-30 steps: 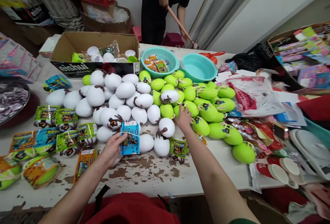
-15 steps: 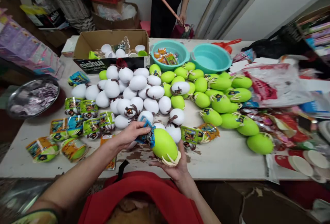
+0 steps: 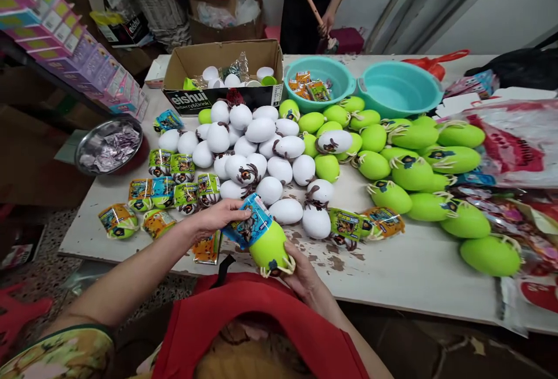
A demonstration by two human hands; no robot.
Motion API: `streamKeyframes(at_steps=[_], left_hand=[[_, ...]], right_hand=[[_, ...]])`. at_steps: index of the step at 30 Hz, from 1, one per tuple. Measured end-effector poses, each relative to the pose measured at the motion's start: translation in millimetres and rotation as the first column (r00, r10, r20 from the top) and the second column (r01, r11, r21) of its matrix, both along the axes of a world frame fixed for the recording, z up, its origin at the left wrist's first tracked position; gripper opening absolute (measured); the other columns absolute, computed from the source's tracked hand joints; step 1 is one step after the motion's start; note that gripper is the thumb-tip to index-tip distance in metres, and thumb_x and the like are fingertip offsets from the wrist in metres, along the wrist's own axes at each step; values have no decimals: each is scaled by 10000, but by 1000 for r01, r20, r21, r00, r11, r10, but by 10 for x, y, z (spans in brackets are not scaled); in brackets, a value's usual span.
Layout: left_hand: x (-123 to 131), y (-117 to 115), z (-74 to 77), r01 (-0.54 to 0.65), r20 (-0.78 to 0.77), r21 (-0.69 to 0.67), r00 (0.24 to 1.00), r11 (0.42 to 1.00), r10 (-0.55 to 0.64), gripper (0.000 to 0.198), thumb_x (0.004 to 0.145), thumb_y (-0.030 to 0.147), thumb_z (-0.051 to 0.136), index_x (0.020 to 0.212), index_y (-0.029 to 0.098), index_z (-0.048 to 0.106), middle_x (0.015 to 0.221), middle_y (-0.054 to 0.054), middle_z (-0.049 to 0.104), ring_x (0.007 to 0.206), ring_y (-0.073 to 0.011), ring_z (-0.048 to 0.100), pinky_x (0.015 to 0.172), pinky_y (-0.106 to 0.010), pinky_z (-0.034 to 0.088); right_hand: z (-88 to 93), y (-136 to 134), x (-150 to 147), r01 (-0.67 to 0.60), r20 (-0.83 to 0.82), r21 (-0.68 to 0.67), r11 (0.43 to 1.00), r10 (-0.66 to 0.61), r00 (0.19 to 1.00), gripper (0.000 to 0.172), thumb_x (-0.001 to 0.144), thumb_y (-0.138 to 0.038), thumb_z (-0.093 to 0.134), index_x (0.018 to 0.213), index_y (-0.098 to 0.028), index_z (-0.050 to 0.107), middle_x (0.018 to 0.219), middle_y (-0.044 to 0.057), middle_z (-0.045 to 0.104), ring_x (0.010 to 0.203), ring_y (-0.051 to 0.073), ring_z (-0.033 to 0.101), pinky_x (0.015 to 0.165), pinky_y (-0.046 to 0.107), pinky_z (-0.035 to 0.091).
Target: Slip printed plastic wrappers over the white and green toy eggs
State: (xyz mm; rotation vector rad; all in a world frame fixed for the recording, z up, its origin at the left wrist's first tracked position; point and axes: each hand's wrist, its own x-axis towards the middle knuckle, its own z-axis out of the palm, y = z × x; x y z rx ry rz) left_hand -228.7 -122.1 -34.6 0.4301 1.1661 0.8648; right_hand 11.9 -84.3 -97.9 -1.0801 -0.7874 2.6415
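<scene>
My right hand (image 3: pixel 305 274) grips a green plastic egg (image 3: pixel 271 246) with cream claws, holding it from below near the table's front edge. My left hand (image 3: pixel 218 218) pinches a blue printed wrapper sleeve (image 3: pixel 247 226) that sits over the egg's upper end. Just beyond lie a heap of white eggs (image 3: pixel 261 152) and a heap of green eggs (image 3: pixel 410 164). Several wrapped eggs (image 3: pixel 174 184) lie to the left on the worn white table (image 3: pixel 392 268).
A cardboard box (image 3: pixel 226 71) with egg halves and two teal basins (image 3: pixel 361 82) stand at the back. A metal bowl (image 3: pixel 108 143) sits off the table's left edge. Plastic bags (image 3: pixel 514 140) crowd the right. A person (image 3: pixel 322 1) with a broom handle stands beyond the table.
My right hand took a green egg from the pile and brought it to the front edge. My left hand moved the blue sleeve onto the egg's end. The camera view shifted left.
</scene>
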Motion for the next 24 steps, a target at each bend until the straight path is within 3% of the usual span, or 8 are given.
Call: streamKeyframes(at_steps=[3,7,12,14,16,18,21,24], left_hand=[[-5,-59,-32,31,-47,-13,998,999,-32,326,715,415,721,858,122,726,796,-88,728,650,-175,645,640,-283,521],[61,-11,-40,96,-154,33,984,995,-90,314,734,417,681,830,120,712,769,-58,703,634,-150,595,635,-261,481],[123,47,15,334,-382,151,888,930,-257,276,773,382,619,702,123,682,633,6,614,602,-130,517,584,-234,417],[110,-5,38,284,-491,213,858,935,-149,258,778,389,626,798,140,691,724,3,641,693,-150,555,648,-244,443],[87,-102,38,63,-543,320,830,945,128,323,784,413,638,997,173,675,935,-25,674,895,-185,587,804,-279,458],[80,-228,3,-153,-496,350,807,924,321,435,788,458,638,1134,194,626,1099,-62,656,1046,-208,564,902,-316,437],[149,-425,-103,-134,-244,167,954,977,173,544,758,505,661,1183,169,607,1116,-111,663,1006,-236,593,822,-338,476],[282,-575,-215,-74,-26,71,997,995,76,597,711,471,720,1189,132,607,1063,-133,685,895,-234,629,722,-311,492]], right_hand=[[0,34,4,-87,-27,-66,994,86,996,611,711,-576,596,1207,-226,514,1110,118,650,902,297,656,725,457,542],[102,89,-64,-178,-138,17,984,178,974,534,674,-302,692,1185,-236,550,1144,77,642,980,260,632,845,395,509],[152,115,-173,-261,-163,55,964,266,950,590,626,-208,738,1186,-233,553,1151,54,637,1015,239,613,890,360,480],[133,88,-190,-216,-161,53,975,222,962,648,609,-208,756,1216,-232,530,1150,56,639,991,234,619,867,350,487],[122,42,-192,-140,-169,35,989,144,975,698,608,-215,762,1253,-242,497,1170,62,633,977,235,625,852,350,492],[136,-17,-189,-86,-184,7,996,86,979,745,604,-224,768,1284,-252,467,1186,72,627,973,249,631,840,363,500],[200,-122,-197,-53,-196,-17,998,48,979,784,609,-230,776,1316,-262,437,1203,81,620,990,268,630,853,388,501],[277,-222,-215,-12,-179,21,1000,15,984,778,645,-244,778,1336,-275,421,1250,77,594,1052,269,606,916,404,479]])
